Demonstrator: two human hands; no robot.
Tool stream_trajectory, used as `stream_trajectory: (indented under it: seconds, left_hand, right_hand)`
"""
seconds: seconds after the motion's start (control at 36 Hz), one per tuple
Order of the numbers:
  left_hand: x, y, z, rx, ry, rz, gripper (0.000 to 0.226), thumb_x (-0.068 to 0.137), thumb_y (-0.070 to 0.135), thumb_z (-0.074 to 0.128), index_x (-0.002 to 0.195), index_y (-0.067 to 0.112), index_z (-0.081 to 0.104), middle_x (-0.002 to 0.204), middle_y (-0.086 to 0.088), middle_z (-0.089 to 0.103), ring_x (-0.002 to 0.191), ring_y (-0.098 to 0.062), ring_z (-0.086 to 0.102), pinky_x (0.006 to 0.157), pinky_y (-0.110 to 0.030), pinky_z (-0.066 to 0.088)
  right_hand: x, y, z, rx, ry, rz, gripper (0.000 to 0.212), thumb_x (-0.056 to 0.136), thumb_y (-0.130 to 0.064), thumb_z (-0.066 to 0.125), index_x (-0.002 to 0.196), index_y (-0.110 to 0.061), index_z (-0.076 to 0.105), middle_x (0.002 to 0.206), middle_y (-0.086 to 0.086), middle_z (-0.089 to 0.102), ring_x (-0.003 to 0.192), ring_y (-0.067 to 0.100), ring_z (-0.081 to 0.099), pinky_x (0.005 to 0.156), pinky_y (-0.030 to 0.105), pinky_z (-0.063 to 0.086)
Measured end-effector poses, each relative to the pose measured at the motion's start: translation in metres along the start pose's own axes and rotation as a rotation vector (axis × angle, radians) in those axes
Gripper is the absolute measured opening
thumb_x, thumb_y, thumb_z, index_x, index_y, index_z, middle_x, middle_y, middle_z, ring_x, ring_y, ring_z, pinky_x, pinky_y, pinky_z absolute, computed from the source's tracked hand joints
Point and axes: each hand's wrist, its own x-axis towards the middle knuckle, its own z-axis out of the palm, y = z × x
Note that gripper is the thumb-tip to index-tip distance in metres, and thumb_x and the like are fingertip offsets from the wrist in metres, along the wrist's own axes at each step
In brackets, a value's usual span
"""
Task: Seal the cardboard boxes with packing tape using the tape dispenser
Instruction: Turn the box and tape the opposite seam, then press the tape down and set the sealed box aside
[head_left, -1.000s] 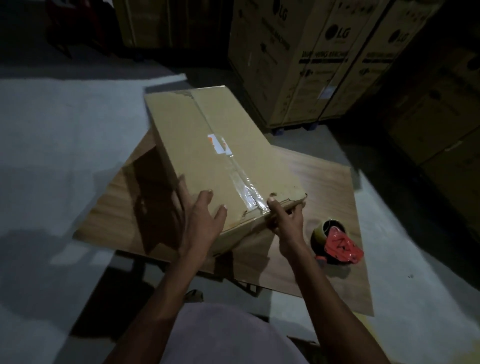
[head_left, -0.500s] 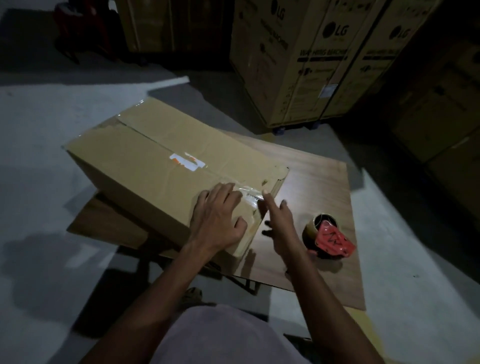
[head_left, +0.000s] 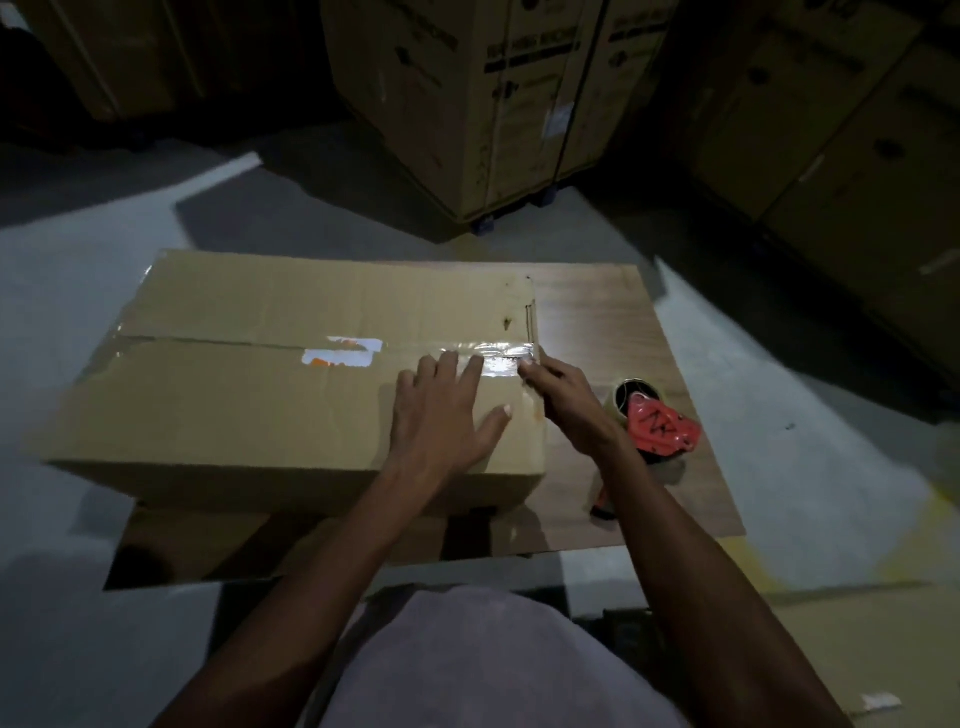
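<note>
While the fingers (head_left: 441, 366) of the left hand (head_left: 441, 415) lie straight and lightly spread on the lid of the cardboard box (head_left: 260, 395), their tips reach the glossy strip of packing tape (head_left: 498, 358) along the centre seam; that flat press looks meant both to rub the tape down and to keep the flaps level. At the box's right edge the right hand (head_left: 569, 400) has its fingers curled in against the corner where the tape turns over the side. Whether they pinch the tape end or only push it against the cardboard cannot be told, since the hand hides the contact. Both hands meet at that end, which suggests the strip's end is being fixed there.

Further left along the seam the tape runs across a torn white-and-orange label (head_left: 343, 352) and on towards the far left end, so the top seam appears covered.

Just right of the box, near the right wrist, the red tape dispenser (head_left: 657, 423) with its roll sits set down on the wooden counter (head_left: 613, 312), within easy reach for another strip. The box itself rests on that same board. Behind, tall printed cartons (head_left: 467, 104) stand on the grey floor (head_left: 78, 260) in dim light.
</note>
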Motion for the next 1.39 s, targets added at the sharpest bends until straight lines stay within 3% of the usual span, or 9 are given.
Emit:
stream_trajectory:
  seconds: [0.14,0.19,0.28,0.5,0.72,0.83,1.0,1.14,1.39]
  left_hand:
    - [0.002,0.007,0.006,-0.164,0.04,-0.063,0.077,0.093,0.068,0.029,0.154,0.021,0.034,0.159,-0.011,0.03,0.145,-0.031,0.025,0.114,-0.048,0.027]
    - [0.004,0.011,0.01,-0.21,0.03,-0.074,0.08,0.095,0.068,0.029,0.159,0.019,0.024,0.167,-0.012,0.019,0.154,-0.031,0.011,0.123,-0.049,0.015]
    - [0.01,0.016,0.014,-0.222,0.026,-0.063,0.083,0.097,0.066,0.031,0.162,0.015,0.016,0.169,-0.014,0.009,0.157,-0.031,0.004,0.125,-0.047,0.002]
    - [0.022,0.046,0.011,-0.19,-0.069,-0.111,0.087,0.099,0.06,0.03,0.16,0.001,0.011,0.166,-0.029,0.005,0.155,-0.041,0.003,0.125,-0.055,0.002]
    - [0.03,0.063,0.014,-0.145,-0.072,-0.131,0.093,0.098,0.064,0.029,0.159,-0.003,0.011,0.165,-0.031,0.006,0.154,-0.045,0.003,0.124,-0.057,0.001]
    - [0.03,0.063,0.015,-0.151,-0.045,-0.076,0.087,0.101,0.06,0.031,0.16,0.0,0.012,0.167,-0.023,0.009,0.156,-0.037,0.005,0.125,-0.056,0.0]
    - [0.021,0.08,0.017,-0.221,-0.003,-0.024,0.069,0.102,0.052,0.04,0.158,0.011,0.03,0.167,-0.018,0.019,0.155,-0.036,0.012,0.126,-0.053,0.008]
    - [0.039,0.105,0.016,-0.308,0.109,-0.141,0.078,0.099,0.06,0.042,0.16,0.015,0.025,0.166,-0.016,0.022,0.155,-0.036,0.013,0.126,-0.053,0.008]
    - [0.106,0.125,0.02,-0.121,-0.012,-0.37,0.093,0.09,0.054,0.055,0.162,0.012,0.014,0.168,-0.021,0.007,0.155,-0.041,0.003,0.124,-0.058,0.005]
  right_hand:
    - [-0.002,-0.017,0.006,-0.166,0.032,0.08,0.052,0.094,-0.072,0.058,0.125,-0.032,0.071,0.096,-0.019,0.075,0.087,0.001,0.071,0.074,0.029,0.054]
    - [0.0,-0.022,0.013,-0.197,0.068,0.087,0.069,0.088,-0.083,0.051,0.131,-0.033,0.07,0.108,-0.017,0.075,0.096,-0.002,0.071,0.077,0.024,0.055]
    - [0.005,-0.026,0.025,-0.156,0.137,0.001,0.066,0.099,-0.069,0.048,0.135,-0.018,0.069,0.125,-0.002,0.074,0.112,0.012,0.071,0.092,0.028,0.057]
    - [0.02,-0.039,0.001,-0.131,0.143,-0.004,0.045,0.114,-0.033,0.041,0.13,-0.001,0.068,0.122,0.012,0.076,0.111,0.018,0.073,0.088,0.023,0.057]
    - [0.019,-0.042,-0.014,-0.186,0.259,0.021,0.055,0.116,-0.037,0.027,0.112,-0.013,0.076,0.102,0.002,0.081,0.095,0.009,0.075,0.077,0.018,0.056]
    - [0.002,-0.016,-0.023,-0.079,0.382,0.027,0.06,0.116,-0.042,0.023,0.131,-0.011,0.072,0.118,0.005,0.077,0.101,0.009,0.074,0.077,0.02,0.057]
    - [-0.048,0.044,-0.049,0.319,0.618,0.23,0.033,0.11,-0.03,0.045,0.116,-0.007,0.068,0.095,0.009,0.077,0.061,0.016,0.071,0.051,0.025,0.053]
    - [-0.073,0.084,-0.087,0.146,0.781,0.365,0.025,0.101,-0.02,0.055,0.115,-0.003,0.066,0.1,0.019,0.07,0.081,0.03,0.063,0.064,0.034,0.048]
    - [-0.063,0.11,-0.105,-0.081,0.432,0.4,0.014,0.099,-0.011,0.067,0.088,-0.006,0.061,0.084,0.02,0.058,0.082,0.033,0.059,0.072,0.041,0.048]
